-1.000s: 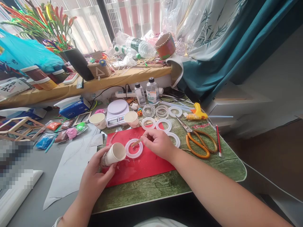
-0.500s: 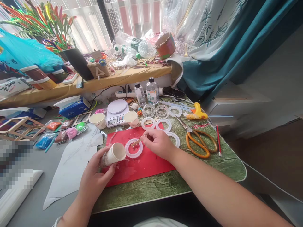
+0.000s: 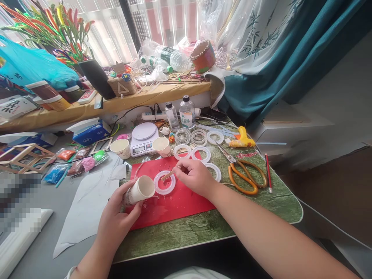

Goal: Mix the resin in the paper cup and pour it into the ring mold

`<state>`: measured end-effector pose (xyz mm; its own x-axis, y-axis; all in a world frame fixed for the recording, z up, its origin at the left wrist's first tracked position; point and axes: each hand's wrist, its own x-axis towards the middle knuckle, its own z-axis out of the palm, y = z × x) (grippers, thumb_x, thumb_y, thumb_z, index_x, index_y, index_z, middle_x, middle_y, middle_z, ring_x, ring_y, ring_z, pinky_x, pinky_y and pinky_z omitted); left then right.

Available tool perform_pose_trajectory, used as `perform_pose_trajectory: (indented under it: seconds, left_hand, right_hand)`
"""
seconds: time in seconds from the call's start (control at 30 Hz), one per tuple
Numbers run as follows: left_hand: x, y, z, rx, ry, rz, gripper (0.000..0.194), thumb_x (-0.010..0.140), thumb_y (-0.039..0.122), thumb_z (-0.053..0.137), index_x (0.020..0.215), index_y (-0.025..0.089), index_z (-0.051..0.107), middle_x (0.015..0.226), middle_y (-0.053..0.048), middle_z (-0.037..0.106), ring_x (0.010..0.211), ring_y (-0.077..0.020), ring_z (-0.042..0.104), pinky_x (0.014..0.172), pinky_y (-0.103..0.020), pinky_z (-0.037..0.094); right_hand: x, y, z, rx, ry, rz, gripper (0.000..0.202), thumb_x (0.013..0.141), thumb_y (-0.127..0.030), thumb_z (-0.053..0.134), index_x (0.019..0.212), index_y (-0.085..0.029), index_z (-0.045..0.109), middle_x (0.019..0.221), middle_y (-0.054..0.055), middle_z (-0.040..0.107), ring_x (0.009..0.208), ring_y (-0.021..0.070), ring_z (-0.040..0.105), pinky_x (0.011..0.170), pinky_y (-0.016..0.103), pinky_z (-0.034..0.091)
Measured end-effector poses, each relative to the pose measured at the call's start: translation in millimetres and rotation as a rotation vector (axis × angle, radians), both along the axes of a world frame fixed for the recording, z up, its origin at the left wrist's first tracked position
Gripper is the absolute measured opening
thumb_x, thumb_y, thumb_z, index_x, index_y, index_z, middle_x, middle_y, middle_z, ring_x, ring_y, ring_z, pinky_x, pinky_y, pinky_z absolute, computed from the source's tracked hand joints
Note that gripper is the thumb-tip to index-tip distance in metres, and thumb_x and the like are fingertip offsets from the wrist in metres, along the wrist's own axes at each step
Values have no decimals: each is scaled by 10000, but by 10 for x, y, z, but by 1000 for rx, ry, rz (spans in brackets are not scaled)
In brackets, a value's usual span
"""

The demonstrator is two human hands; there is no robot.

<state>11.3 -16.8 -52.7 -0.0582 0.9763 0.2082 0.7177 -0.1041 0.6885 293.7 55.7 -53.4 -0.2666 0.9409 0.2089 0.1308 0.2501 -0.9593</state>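
My left hand (image 3: 123, 203) is wrapped round a paper cup (image 3: 142, 189), tilted with its mouth toward the right. Pinched in my right hand (image 3: 193, 176) is a flat wooden stick (image 3: 168, 174), its tip over a ring-shaped silicone mold (image 3: 164, 191). That mold lies on a red sheet (image 3: 180, 207), just right of the cup's rim. More ring molds (image 3: 201, 154) sit behind and beside my right hand, one partly hidden by it. Two other paper cups (image 3: 161, 147) stand behind the red sheet. Whether the cup in my hand holds liquid I cannot make out.
A white kitchen scale (image 3: 144, 137) and two clear bottles (image 3: 187, 113) stand at the back. On the right lie large scissors (image 3: 242, 176), a yellow glue gun (image 3: 242, 138) and a red pencil (image 3: 268, 174). Bags of colored clay (image 3: 65, 154) and white paper (image 3: 87, 201) are on the left.
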Motion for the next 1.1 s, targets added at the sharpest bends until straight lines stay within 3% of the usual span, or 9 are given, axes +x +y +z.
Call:
perform_pose_trajectory:
  seconds: [0.33,0.53,0.8,1.1]
  left_hand:
    - [19,-17,11,1,-17,16,499,893,459,702,1364,309,629,1389,-62,714,1307,-353,648,1086,-468,502]
    - [-112,-4,-93,-5,-19,-20,563,899,518,722,1402,292,609,1376,-101,726,1281,-368,669,1042,-492,524]
    - [-40,-48,-62,44,-74,81,518,910,549,686,1351,287,612,1333,-106,716,1286,-386,637,1093,-549,478]
    - [-57,-41,-101,58,-126,102,596,900,647,693,1353,269,608,1351,-123,714,1316,-389,640,1108,-531,487]
  right_hand:
    - [-7,4,-1,-3,-7,-8,212,964,-276,625,764,-206,632,670,-45,561,606,125,479,584,277,354]
    - [-18,6,0,-7,-23,-32,204,955,-268,631,761,-207,628,668,-40,556,609,130,484,596,277,369]
    - [-49,0,0,-25,-14,-52,204,967,-281,614,780,-207,640,653,-36,560,599,137,480,582,283,353]
    - [-34,0,23,-28,-13,-62,227,963,-288,612,750,-210,611,651,-36,555,603,140,477,589,290,345]
